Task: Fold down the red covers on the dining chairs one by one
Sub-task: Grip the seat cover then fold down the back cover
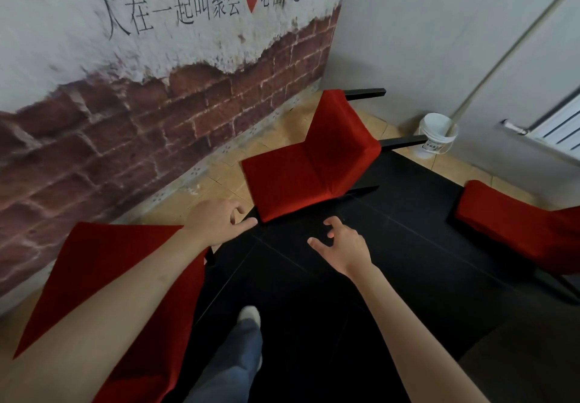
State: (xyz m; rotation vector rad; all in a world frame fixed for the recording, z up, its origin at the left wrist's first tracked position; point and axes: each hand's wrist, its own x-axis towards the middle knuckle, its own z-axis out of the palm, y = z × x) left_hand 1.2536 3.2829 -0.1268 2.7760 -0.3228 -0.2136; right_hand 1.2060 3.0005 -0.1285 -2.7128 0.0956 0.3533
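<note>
- L hand (216,219) & R hand (340,244): both grips loose, apart, holding nothing, reaching toward mid cover (309,158).
- I judge next: grab its near edge, fold down.

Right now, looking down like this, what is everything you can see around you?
Chairs with red covers: three; one ahead, one at lower left, one at right.
Table: one, black, in the middle between the chairs.
Bucket: one, white, on the floor in the far corner.
Pole: one, pale, leaning from the bucket up along the wall.
Radiator: one, white, at the right wall.
Wall mural: one, painted brick and white plaster with lettering and a red heart, at left.
Floor tiles: tan.
Leg and shoe: blue trousers, white shoe, bottom centre.
Left hand: empty, close to the far chair's cover.
Right hand: empty, over the table.
</note>
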